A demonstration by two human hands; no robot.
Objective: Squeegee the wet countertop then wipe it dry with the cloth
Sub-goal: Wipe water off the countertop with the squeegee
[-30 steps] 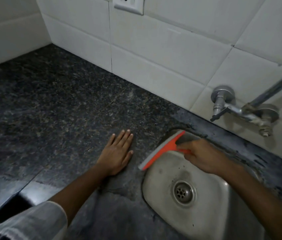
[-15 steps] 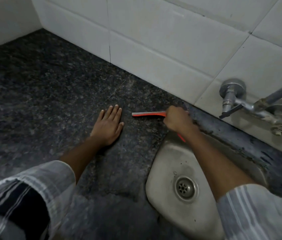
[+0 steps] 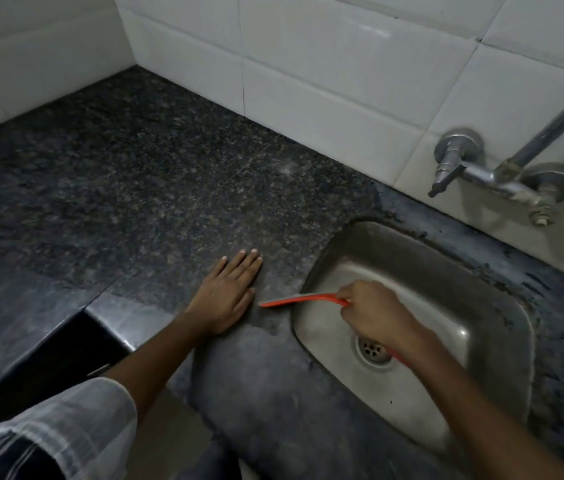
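Observation:
A dark speckled granite countertop [image 3: 142,188] fills the left and middle of the head view. My right hand [image 3: 374,311] grips the handle of an orange squeegee [image 3: 299,299], whose blade lies across the left rim of the steel sink [image 3: 481,292], with its tip over the counter. Flat on the counter, fingers spread, rests my left hand [image 3: 226,294], just left of the blade tip. No cloth is in view.
White wall tiles [image 3: 325,74] run behind the counter. A metal tap [image 3: 488,174] juts from the wall above the sink's far side. The counter's front edge [image 3: 100,306] steps down at the lower left. The sink drain [image 3: 372,349] sits by my right wrist.
My right hand has pulled the squeegee from the back of the counter near the wall toward me, down to the sink's left rim. My left hand stays flat on the counter.

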